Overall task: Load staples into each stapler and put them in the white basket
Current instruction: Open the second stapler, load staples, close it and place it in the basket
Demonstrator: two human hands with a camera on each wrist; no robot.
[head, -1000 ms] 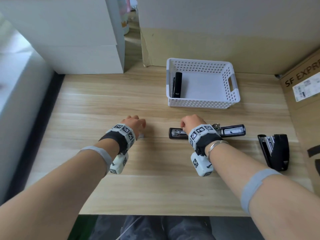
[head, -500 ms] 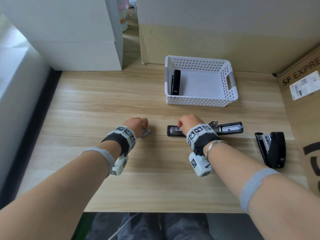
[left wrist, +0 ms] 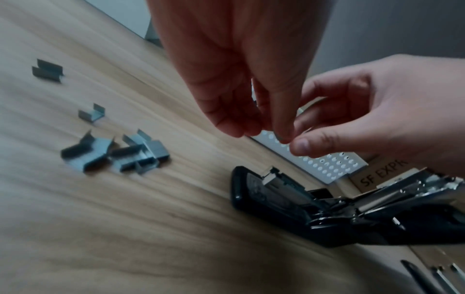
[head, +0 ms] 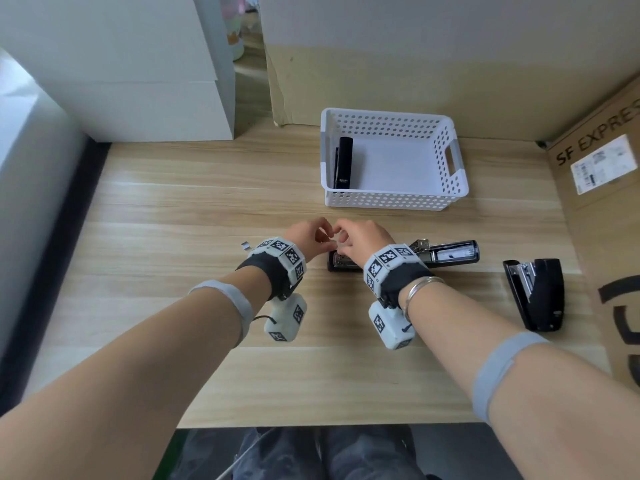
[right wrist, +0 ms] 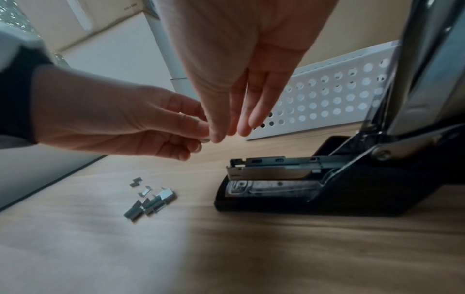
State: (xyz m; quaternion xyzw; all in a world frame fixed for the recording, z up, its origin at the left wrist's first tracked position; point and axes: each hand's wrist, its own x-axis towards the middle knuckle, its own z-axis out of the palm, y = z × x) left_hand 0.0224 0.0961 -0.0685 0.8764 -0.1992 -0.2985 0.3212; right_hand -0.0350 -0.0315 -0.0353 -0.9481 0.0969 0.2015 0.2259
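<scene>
A black opened stapler [head: 446, 252] lies mid-frame on the light wooden table [head: 173, 209]; above it the white perforated plastic basket [head: 450, 161] holds a slim black stapler [head: 343, 162]; lower right lies another black stapler [head: 540, 294]; loose metal staple strips [left wrist: 120, 153] lie left.

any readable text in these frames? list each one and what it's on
"SF EXPRES", cut off by the frame edge: printed on the cardboard box at the right; the left wrist view shows "SF EXPR".
White shipping label on that box: print too small to read.
Small white brand mark on the black stapler in the white basket: too small to read.
Square black-and-white codes on the wrist bands: patterns, no words.
</scene>
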